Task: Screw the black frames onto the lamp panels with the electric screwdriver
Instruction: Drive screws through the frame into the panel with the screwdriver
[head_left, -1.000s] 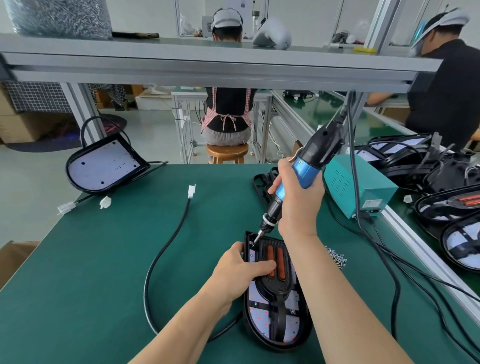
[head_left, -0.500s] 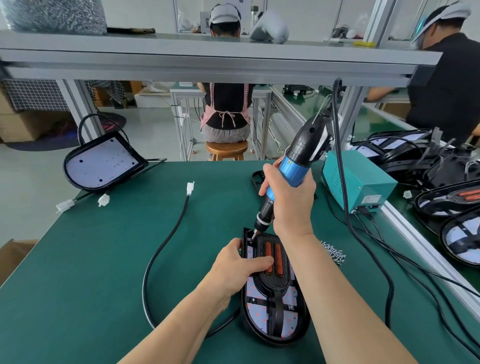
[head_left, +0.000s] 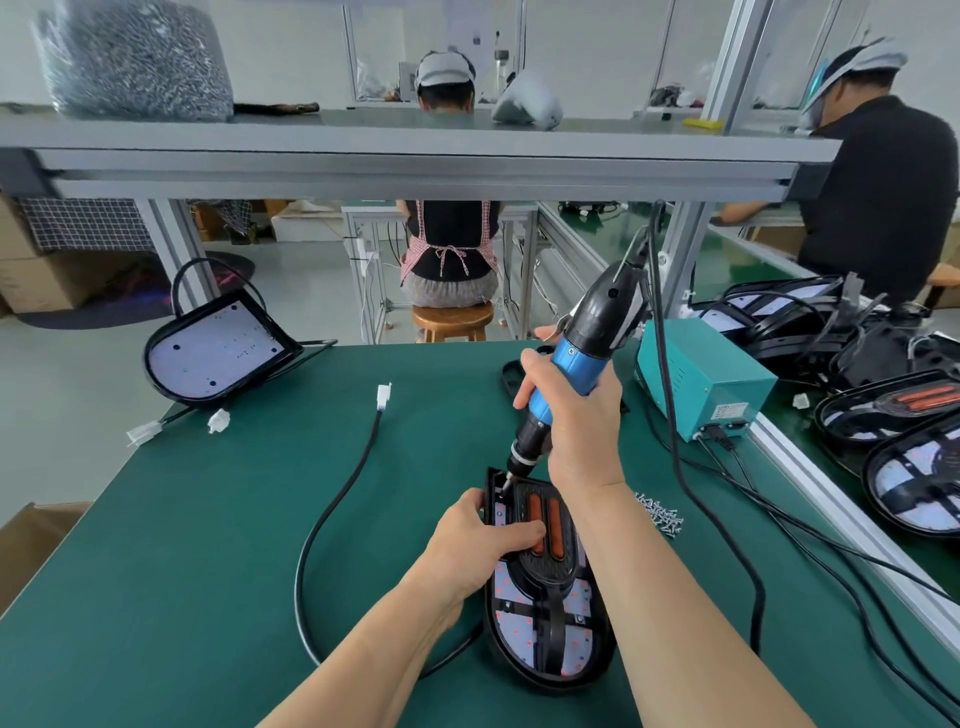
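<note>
Your left hand (head_left: 478, 540) grips the black-framed oval lamp panel (head_left: 576, 644) steady; right hand (head_left: 582, 431) clasps the blue electric screwdriver (head_left: 576, 364), bit at eleven o'clock.

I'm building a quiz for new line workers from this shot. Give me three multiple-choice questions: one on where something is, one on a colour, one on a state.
1. Where is the loose pile of screws?
A) right of the lamp panel being worked on
B) on the teal box
C) beside the white connectors

2. What colour is the grip of the screwdriver?
A) red
B) yellow
C) blue

3. What is the left hand doing?
A) lying idle
B) gripping the lamp panel's left edge
C) picking up a screw

Answers:
1 A: the screws lie on the green mat just right of the panel.
2 C: the barrel in the right hand is blue.
3 B: its fingers curl round the edge, with the thumb on the black frame.
</note>
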